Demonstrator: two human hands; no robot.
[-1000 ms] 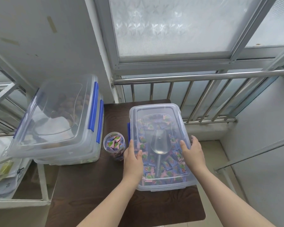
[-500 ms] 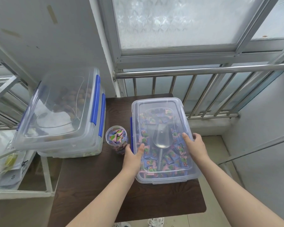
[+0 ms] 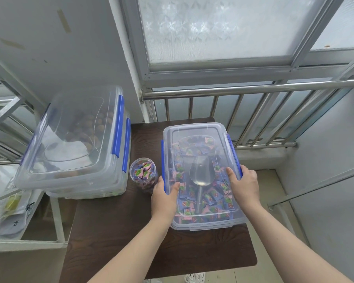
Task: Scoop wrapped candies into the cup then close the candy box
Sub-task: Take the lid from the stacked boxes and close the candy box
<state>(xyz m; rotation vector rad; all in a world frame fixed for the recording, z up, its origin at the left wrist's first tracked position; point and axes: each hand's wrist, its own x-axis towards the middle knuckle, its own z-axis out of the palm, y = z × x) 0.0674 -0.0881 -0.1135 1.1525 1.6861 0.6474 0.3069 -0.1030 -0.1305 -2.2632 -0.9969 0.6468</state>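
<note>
A clear candy box with its lid on stands on the dark table. Wrapped candies and a metal scoop lie inside under the lid. My left hand grips the blue latch on the box's left side, thumb on the lid. My right hand grips the blue latch on the right side. A clear cup filled with wrapped candies stands just left of the box, beside my left hand.
A larger clear box with blue latches, holding brown round things, sits at the left, partly off the table. A metal railing and window lie behind. A low shelf with packets stands at the far left.
Both hands have slid outward from the lid's top to the blue side latches. The camera view has shifted a little; the box and cup stay in place.
</note>
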